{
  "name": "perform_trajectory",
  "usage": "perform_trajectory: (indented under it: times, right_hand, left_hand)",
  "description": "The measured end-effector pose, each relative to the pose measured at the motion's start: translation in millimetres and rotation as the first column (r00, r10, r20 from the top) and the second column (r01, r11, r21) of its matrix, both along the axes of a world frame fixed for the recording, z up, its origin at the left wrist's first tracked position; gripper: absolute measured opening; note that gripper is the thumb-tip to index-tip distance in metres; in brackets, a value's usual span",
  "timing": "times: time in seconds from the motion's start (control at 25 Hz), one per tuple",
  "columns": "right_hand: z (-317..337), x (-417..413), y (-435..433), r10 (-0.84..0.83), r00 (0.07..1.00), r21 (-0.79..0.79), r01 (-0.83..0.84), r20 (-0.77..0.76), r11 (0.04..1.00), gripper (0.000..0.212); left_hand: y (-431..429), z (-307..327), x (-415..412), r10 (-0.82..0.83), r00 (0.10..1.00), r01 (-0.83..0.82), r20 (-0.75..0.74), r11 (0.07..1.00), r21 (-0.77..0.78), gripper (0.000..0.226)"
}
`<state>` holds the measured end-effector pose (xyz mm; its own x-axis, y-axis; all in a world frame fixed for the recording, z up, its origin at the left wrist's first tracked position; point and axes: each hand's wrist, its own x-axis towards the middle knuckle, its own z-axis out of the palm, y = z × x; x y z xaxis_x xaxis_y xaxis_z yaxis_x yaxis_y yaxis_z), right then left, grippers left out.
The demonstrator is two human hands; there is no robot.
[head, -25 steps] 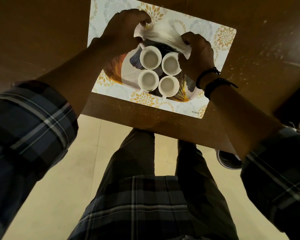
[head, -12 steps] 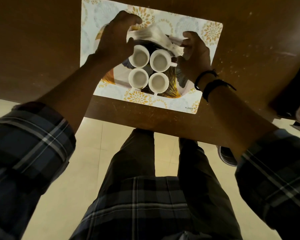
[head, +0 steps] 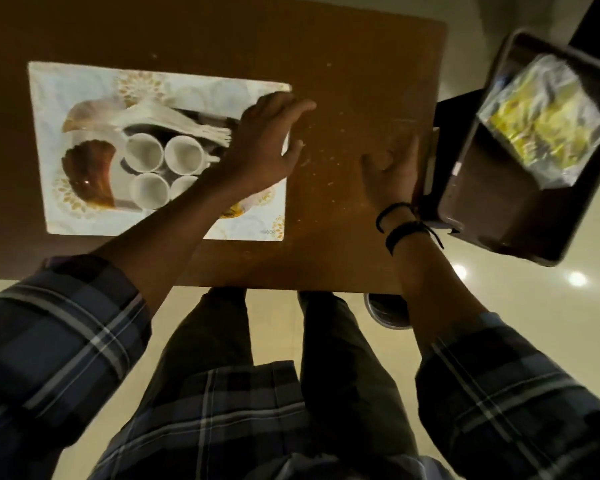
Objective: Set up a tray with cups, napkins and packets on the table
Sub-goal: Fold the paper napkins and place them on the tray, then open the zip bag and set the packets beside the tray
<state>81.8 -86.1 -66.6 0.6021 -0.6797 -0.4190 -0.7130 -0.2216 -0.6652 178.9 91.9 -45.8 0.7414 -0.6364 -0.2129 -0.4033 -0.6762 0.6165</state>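
A patterned tray (head: 87, 168) lies on a floral placemat (head: 49, 98) at the table's left. Several white cups (head: 182, 155) stand clustered on it, and a stack of white napkins (head: 174, 121) lies along the tray's far side, just behind the cups. My left hand (head: 267, 143) hovers over the tray's right end, fingers spread, holding nothing. My right hand (head: 394, 171) is flat over the bare brown table (head: 343, 64) near its right edge, also empty. A clear bag of yellow packets (head: 544, 121) lies in a dark box at the right.
The dark rectangular box (head: 492, 209) sits beside the table's right edge, off the tabletop. A round metal container (head: 387, 313) shows under the table's near edge by my right forearm. Pale tiled floor lies below.
Both hands have let go of the napkins, which now rest on the tray behind the cups. The hands and my view have shifted right, bringing the box with the packets into sight.
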Motion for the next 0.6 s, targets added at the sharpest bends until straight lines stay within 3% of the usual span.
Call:
perform_trajectory:
  times: [0.16, 0.24, 0.4, 0.52, 0.6]
  right_hand:
    - [5, -47, -109, -0.323, 0.946, -0.022, 0.323, 0.027, 0.946, 0.057]
    - [-1, -65, -157, -0.484, 0.872, 0.142, 0.472, 0.065, 0.87, 0.044]
    - [-15, -77, -215, -0.605, 0.796, 0.653, 0.473, -0.03, 0.591, 0.038]
    - [-32, -64, -236, -0.722, 0.685, 0.756, 0.526, -0.104, 0.39, 0.044]
    - [-36, -52, -244, -0.79, 0.607, 0.801, 0.514, -0.085, 0.309, 0.036]
  left_hand:
    - [-83, -4, -43, -0.081, 0.993, 0.081, -0.086, 0.997, -0.005, 0.054]
    - [-117, -9, -59, -0.12, 0.986, 0.12, -0.116, 0.993, -0.013, 0.056]
    - [-158, -24, -81, -0.166, 0.967, 0.171, -0.193, 0.985, 0.006, 0.059]
    - [-172, -32, -88, -0.179, 0.963, 0.188, -0.202, 0.982, 0.026, 0.058]
    - [-173, -37, -89, -0.173, 0.959, 0.186, -0.224, 0.982, 0.034, 0.057]
